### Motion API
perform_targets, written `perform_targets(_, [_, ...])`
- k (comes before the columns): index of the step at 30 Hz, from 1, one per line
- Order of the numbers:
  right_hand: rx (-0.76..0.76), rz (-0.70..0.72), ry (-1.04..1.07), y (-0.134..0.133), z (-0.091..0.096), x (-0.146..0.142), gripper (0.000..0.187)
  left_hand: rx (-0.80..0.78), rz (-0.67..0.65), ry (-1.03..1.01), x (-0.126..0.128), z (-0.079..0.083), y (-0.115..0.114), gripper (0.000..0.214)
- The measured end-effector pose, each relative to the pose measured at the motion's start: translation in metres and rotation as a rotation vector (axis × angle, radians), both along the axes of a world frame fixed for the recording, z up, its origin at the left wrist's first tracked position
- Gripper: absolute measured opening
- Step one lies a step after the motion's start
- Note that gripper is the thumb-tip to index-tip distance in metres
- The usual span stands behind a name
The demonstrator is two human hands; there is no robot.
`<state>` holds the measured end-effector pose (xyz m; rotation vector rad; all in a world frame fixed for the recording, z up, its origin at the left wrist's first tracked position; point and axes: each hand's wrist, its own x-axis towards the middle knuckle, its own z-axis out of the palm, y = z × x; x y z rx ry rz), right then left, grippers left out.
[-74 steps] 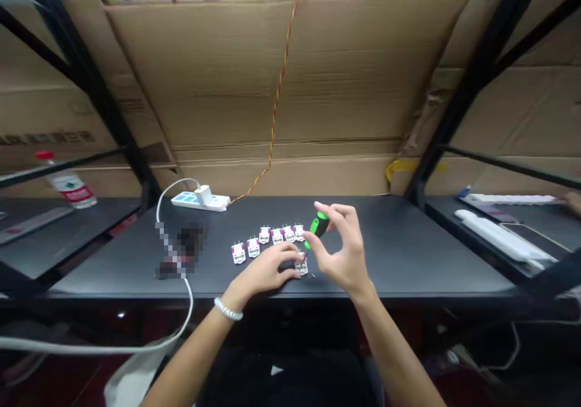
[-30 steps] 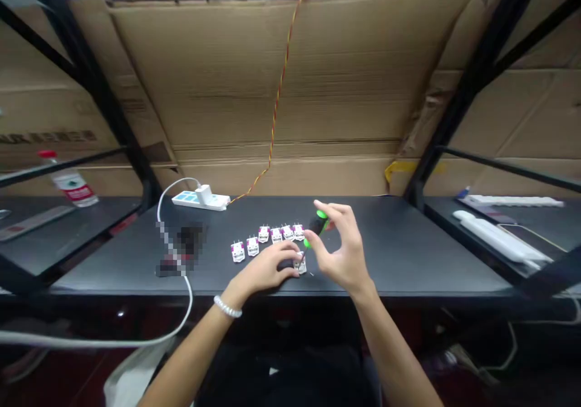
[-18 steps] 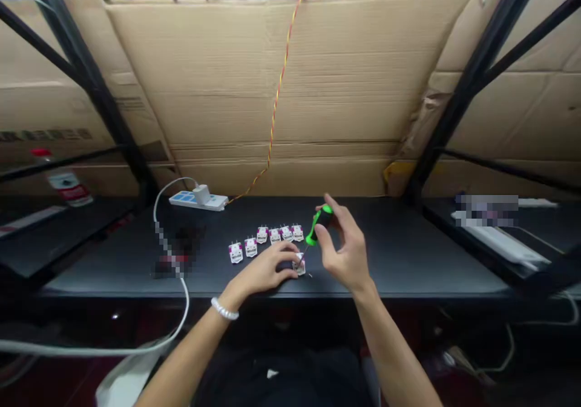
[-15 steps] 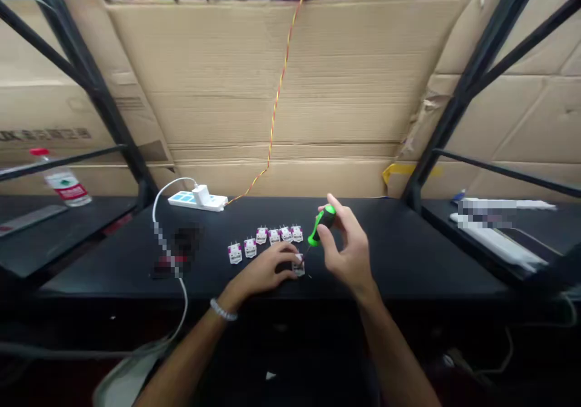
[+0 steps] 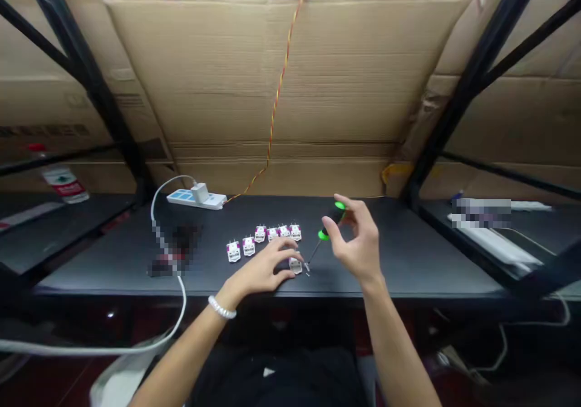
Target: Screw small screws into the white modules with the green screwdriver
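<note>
My right hand (image 5: 354, 237) is shut on a small screwdriver (image 5: 333, 224) with a black and green handle. Its thin shaft slants down to the right side of a small white terminal block (image 5: 295, 266), and its tip sits close beside it. My left hand (image 5: 259, 272) rests on the black tabletop (image 5: 408, 268), its fingertips pressing around that block. Further back stands a row of several similar white blocks with magenta parts (image 5: 272, 234), none touched by either hand.
A blue-and-white power strip (image 5: 195, 198) with a white charger lies at the table's back edge, its white cable (image 5: 157, 219) curving down past a blurred dark object (image 5: 175, 249). Cardboard sheets (image 5: 272, 80) and black shelf uprights surround the table.
My right hand and the screwdriver have moved rightward, and the shaft now slants more from the block. The whole view has tilted slightly. My left hand stays on the block.
</note>
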<state>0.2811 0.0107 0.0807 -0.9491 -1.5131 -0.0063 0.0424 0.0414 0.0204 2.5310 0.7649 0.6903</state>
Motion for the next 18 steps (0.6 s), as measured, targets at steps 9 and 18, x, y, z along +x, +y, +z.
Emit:
perform_targets(9, [0.017,-0.001,0.004,0.0037,-0.0009,-0.0003,0.037,0.002,-0.138,0.106,0.0007,-0.0069,0.0027,0.045])
perform_targets(18, [0.051,-0.023,0.024,-0.0001,0.0014,0.0012,0.037,-0.018,-0.118,0.097,0.0024,-0.0033,0.0012,0.044])
